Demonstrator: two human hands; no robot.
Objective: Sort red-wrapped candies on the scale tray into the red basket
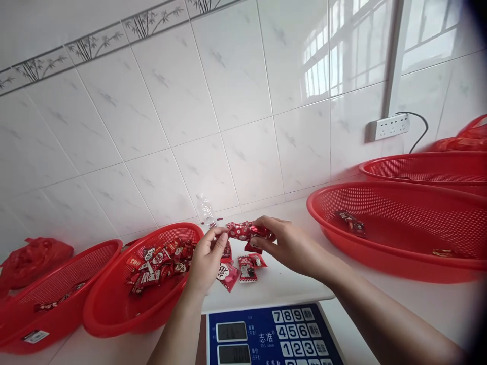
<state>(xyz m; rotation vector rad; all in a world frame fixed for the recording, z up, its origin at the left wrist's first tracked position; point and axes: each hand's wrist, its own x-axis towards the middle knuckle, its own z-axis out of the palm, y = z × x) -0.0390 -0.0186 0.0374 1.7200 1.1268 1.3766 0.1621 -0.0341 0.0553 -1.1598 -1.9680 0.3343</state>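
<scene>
Over the white pan (300, 284) of a digital scale, my left hand (207, 258) pinches the left end of a red patterned candy packet (239, 230) between thumb and fingers. At the packet's right end, my right hand (279, 238) is closed around it and other shiny red wrappers. How many pieces the right hand grips is partly hidden by its fingers. Beneath my hands, a pink-and-red packet (228, 275) lies on the pan. Beside it lies a small red packet with a dark printed figure (248, 269).
Close on the left stands a red basket (102, 317) with a heap of red packets, beside another red basket (23, 339). A large red basket (365, 263) on the right holds a few packets. The scale's blue keypad panel (266, 337) faces me. A clear plastic bottle (205, 209) stands near the tiled wall.
</scene>
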